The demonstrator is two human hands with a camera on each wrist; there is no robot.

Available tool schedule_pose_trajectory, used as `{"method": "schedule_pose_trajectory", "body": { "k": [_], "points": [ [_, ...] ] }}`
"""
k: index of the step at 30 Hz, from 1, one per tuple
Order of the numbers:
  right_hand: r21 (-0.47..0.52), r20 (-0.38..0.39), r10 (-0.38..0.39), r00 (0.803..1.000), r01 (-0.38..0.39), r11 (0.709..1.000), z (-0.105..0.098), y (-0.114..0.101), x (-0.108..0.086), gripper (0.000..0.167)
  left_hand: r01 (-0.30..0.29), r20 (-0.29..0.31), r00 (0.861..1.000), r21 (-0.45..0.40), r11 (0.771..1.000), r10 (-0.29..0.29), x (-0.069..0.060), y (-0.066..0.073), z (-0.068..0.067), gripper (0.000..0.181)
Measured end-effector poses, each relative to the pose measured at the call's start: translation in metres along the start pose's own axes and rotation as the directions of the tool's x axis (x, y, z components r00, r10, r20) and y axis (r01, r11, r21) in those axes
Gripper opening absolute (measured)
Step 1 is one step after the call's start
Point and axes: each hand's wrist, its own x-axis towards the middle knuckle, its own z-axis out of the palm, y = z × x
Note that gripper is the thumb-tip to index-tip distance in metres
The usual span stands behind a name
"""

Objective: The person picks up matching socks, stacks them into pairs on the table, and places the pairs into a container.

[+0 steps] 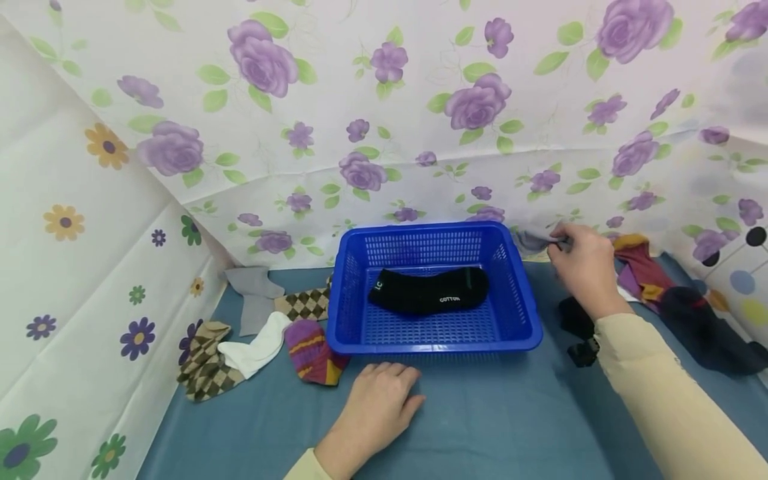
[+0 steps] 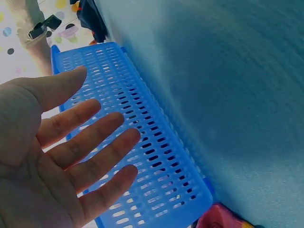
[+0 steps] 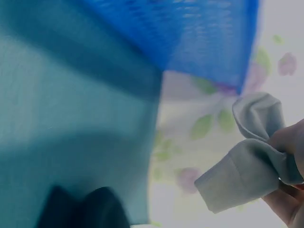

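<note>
Grey sock [image 1: 536, 241], right of centre in head view, pinched between thumb and fingers of right hand [image 1: 585, 272], just beside right rim of blue basket [image 1: 435, 349]. Left hand [image 1: 377, 408], lower centre, fingers loosely extended and slightly apart, nothing held, near basket's front wall. Black sock [image 1: 414, 293] lettered COTTON lies inside basket, mid-frame. Left of frame: white sock [image 1: 257, 348] between checked sock [image 1: 210, 363] and purple striped sock [image 1: 311, 350]. Far right: navy sock [image 1: 711, 330].
</note>
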Motion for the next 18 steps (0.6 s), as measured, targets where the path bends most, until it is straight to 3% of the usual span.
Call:
{"method": "schedule_pose_trajectory", "body": {
  "k": [4,11,15,18],
  "points": [
    [0.047,-0.079,-0.057,0.995,0.061,0.997,-0.009,-0.019,-0.007,0.015,0.007,0.001,1.000,-0.064,0.998,-0.007,0.001,0.001,-0.005,0.031],
    [0.153,-0.037,-0.163,0.986,0.167,0.974,-0.016,-0.065,-0.039,0.016,0.047,0.068,0.997,-0.259,0.965,-0.031,0.007,0.003,-0.016,0.039],
    [0.279,-0.041,-0.202,0.979,0.205,0.938,-0.023,-0.098,-0.062,0.019,0.068,0.055,0.997,-0.318,0.946,-0.053,0.009,0.005,-0.019,0.038],
    [0.396,0.033,-0.228,0.973,0.196,0.897,-0.023,-0.121,-0.084,0.022,0.083,0.024,0.996,-0.413,0.907,-0.081,0.011,0.008,-0.018,0.034]
  ]
}}
